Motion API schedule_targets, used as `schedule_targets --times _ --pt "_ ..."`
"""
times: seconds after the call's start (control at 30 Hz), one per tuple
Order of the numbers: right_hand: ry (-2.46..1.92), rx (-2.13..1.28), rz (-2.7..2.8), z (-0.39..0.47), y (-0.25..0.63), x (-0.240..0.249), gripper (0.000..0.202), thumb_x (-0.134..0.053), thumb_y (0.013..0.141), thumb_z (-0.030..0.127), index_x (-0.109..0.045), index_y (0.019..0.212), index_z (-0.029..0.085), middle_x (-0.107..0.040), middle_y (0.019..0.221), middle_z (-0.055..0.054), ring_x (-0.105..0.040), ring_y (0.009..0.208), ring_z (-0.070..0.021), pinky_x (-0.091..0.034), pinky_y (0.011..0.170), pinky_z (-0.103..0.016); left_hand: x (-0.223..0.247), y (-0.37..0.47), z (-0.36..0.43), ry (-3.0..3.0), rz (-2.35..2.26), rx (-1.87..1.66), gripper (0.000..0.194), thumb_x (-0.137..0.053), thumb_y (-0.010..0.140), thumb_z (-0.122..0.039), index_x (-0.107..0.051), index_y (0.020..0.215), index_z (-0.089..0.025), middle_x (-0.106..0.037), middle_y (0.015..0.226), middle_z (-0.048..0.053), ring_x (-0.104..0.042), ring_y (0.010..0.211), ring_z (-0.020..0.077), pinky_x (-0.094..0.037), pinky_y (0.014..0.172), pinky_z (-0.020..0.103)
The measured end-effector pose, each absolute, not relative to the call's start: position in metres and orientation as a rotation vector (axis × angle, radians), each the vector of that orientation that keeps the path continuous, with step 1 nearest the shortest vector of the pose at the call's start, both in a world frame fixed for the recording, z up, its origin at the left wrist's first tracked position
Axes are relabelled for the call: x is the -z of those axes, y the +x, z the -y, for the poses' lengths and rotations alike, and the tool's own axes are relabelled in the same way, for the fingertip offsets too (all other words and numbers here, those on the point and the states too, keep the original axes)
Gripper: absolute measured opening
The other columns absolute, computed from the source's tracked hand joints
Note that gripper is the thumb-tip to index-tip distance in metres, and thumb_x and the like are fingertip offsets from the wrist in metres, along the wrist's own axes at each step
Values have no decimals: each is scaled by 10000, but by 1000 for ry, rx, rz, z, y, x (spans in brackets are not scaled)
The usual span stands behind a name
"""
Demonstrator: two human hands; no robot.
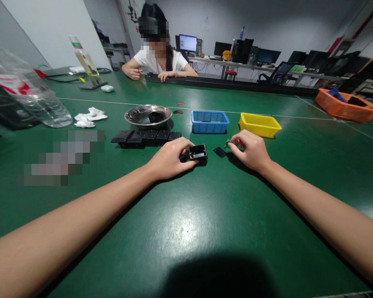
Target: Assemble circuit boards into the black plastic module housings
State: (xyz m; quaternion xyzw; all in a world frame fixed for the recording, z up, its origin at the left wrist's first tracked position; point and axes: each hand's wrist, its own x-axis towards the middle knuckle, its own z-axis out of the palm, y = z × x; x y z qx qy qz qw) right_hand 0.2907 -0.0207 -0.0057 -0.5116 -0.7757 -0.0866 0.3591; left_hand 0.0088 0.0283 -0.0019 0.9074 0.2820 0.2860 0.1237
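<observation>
My left hand [175, 158] grips a small black open-topped box [198, 152] by its left side, thumb in front and fingers behind. The box's inside faces up and shows a light strip. To its right, a thin flat black plate [219, 152] lies on the green table, apart from both hands. My right hand [250, 150] pinches a small greenish-gold piece [226, 143] between thumb and fingertips, just above the plate's right end. That piece is too small to name. Behind my left hand, several black boxes [149, 138] stand in a row.
A steel bowl [136, 120] holds a black part. A blue bin [209, 123], a yellow bin [259, 125] and an orange basket [345, 108] stand farther back. Crumpled tissue [90, 116] and a large plastic bottle [31, 87] are at left. Another person [161, 58] sits across the table.
</observation>
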Motion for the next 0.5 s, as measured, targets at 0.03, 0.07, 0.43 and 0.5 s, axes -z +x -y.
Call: schedule_targets --times 0.03,0.07,0.43,0.5 --pt "-1286 223 2072 24 286 6 136 -595 910 260 -675 836 178 -655 805 -61 -567 672 -165 -444 682 -305 2 9 -28 2644 -820 -835 279 -676 812 -361 -661 989 -146 -647 872 42 -586 743 170 -461 707 297" --pt "-1277 213 2138 27 280 6 145 -590 928 269 -689 877 176 -674 863 -73 -578 683 -164 -449 682 -304 2 9 -28 2643 -818 -838 278 -676 811 -357 -660 990 -146 -648 875 41 -587 743 169 -463 710 297" --pt "-1634 179 2285 30 264 5 136 -653 916 228 -739 1006 175 -759 950 -109 -691 871 -244 -489 768 -334 2 8 -27 2652 -804 -845 265 -683 804 -333 -646 1003 -162 -652 895 41 -598 762 173 -480 730 307" --pt "-1654 214 2277 29 266 5 125 -659 897 213 -743 984 182 -757 905 -100 -683 837 -239 -478 740 -327 2 8 -27 2653 -801 -846 262 -681 803 -332 -644 1003 -167 -653 896 39 -600 763 173 -482 732 308"
